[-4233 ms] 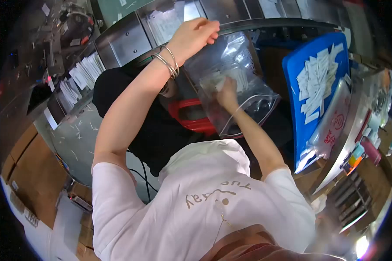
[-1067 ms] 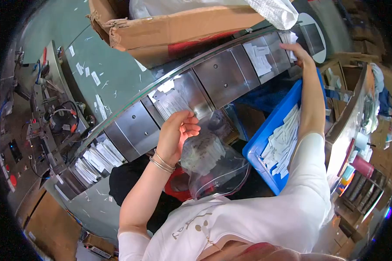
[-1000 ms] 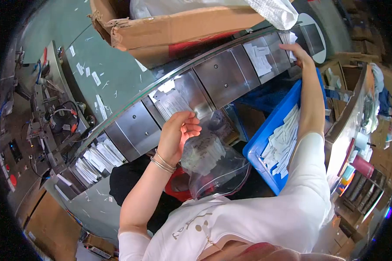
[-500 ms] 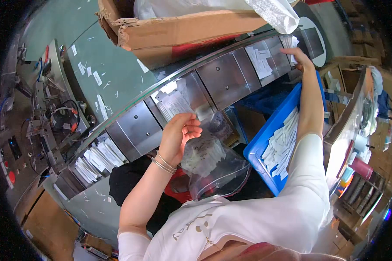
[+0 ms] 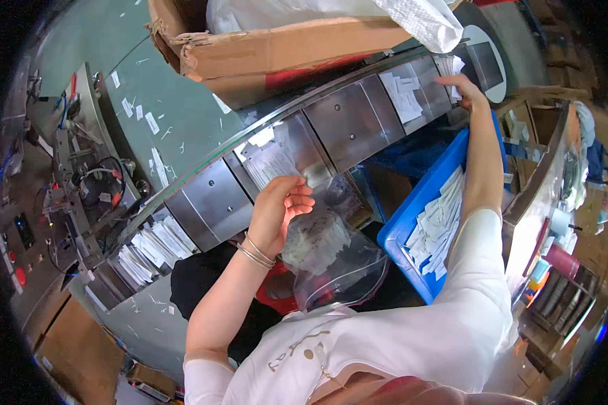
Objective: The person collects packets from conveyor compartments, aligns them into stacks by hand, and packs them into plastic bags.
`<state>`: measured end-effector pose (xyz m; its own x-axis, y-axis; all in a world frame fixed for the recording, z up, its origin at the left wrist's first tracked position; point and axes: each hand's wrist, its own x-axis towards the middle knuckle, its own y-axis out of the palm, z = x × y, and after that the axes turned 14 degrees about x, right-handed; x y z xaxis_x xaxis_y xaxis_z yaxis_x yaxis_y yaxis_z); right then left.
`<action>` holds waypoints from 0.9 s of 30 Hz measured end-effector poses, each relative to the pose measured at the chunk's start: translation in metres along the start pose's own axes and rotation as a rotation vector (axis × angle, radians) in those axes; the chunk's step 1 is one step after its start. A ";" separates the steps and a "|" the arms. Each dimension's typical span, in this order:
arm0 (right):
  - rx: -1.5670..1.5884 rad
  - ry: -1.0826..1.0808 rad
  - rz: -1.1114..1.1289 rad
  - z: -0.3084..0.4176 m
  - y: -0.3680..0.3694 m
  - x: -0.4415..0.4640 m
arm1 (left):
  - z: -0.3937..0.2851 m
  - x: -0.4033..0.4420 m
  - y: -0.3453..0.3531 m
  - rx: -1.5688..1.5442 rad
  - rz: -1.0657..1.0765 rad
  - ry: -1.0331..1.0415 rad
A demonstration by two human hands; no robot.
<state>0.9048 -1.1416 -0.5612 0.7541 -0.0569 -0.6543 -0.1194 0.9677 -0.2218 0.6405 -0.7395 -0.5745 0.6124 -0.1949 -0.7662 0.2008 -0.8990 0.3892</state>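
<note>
My left hand (image 5: 282,206) hovers over a clear plastic bag (image 5: 341,277) on my lap, just in front of a metal tray holding a stack of thin white slips (image 5: 271,164). Its fingers are loosely curled, and I see nothing in them. Two bangles (image 5: 253,251) circle that wrist. Farther right, my right hand (image 5: 467,91) reaches to the end of the metal trays, closed around the near end of a white slip stack (image 5: 449,65); its lower fingers are partly hidden. Under my right forearm stands a blue bin (image 5: 407,250) with many loose white slips (image 5: 436,219).
A torn cardboard box (image 5: 297,54) with white plastic inside sits behind the metal trays (image 5: 355,121). More slips (image 5: 159,241) fill the left tray. Machinery (image 5: 88,182) stands at the far left. At right is a shelf unit (image 5: 554,304) with mixed items.
Both hands keep nearly the same place and pose. The view has shifted very slightly; nothing has visibly been picked up or let go.
</note>
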 end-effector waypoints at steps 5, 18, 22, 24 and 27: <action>-0.063 0.123 0.034 -0.013 -0.033 0.034 | 0.002 -0.001 -0.002 0.009 0.016 0.005; -0.166 -0.349 -0.182 -0.020 -0.001 0.014 | -0.001 -0.005 0.000 -0.007 0.045 0.027; -0.276 -0.450 -0.372 -0.020 0.015 0.012 | 0.002 -0.006 -0.006 -0.020 0.061 0.041; -0.307 -0.610 -0.497 -0.034 0.007 0.033 | 0.003 -0.006 -0.006 -0.027 0.061 0.046; -0.427 -0.715 -0.694 -0.038 0.010 0.022 | 0.003 -0.008 -0.006 -0.053 0.083 0.080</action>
<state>0.8957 -1.1427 -0.6059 0.9292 -0.2690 0.2536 0.3680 0.6062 -0.7050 0.6320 -0.7339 -0.5722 0.6871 -0.2338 -0.6879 0.1857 -0.8588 0.4774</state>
